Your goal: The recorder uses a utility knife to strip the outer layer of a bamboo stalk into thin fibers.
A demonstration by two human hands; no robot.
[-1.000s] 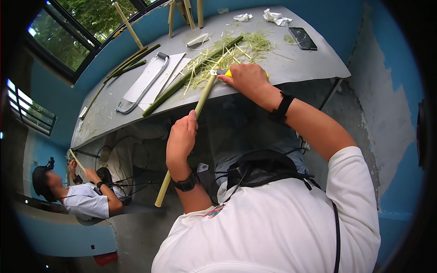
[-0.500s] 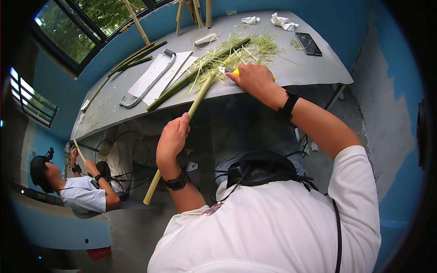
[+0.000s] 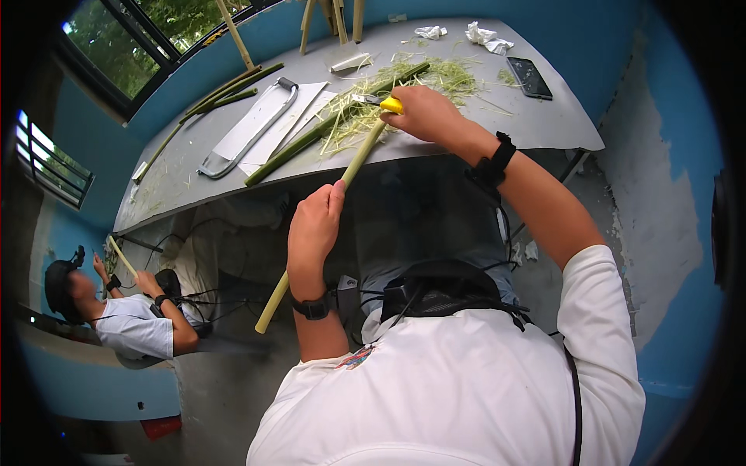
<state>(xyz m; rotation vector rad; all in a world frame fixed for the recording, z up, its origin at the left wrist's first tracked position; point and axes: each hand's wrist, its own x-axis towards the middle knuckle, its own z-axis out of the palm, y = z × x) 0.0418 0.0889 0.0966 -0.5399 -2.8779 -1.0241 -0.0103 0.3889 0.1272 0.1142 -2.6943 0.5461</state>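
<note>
My left hand (image 3: pixel 314 229) is wrapped round a peeled, pale green bamboo stick (image 3: pixel 362 159). The stick slants from beside my left forearm up to the table's front edge, its far end close under my right hand. In my right hand (image 3: pixel 427 115) is a utility knife with a yellow handle (image 3: pixel 392 105), its blade pointing left over the shavings. Whether the knife touches the stick is hidden by my fingers. Behind them, a darker green bamboo stalk (image 3: pixel 287 154) lies across the table among a heap of thin shavings (image 3: pixel 451 76).
On the grey table (image 3: pixel 536 128) lie a hacksaw (image 3: pixel 264 128) over white paper, a phone (image 3: pixel 530 78), crumpled tissue (image 3: pixel 488 37) and green stalks (image 3: pixel 221 95). Bamboo pieces lean at the back wall. To the left sits a co-worker (image 3: pixel 136 322) holding a pale stick.
My left hand and the bamboo stick have shifted right and slightly up. The knife blade has moved up and left, from the stick's far end to over the shavings.
</note>
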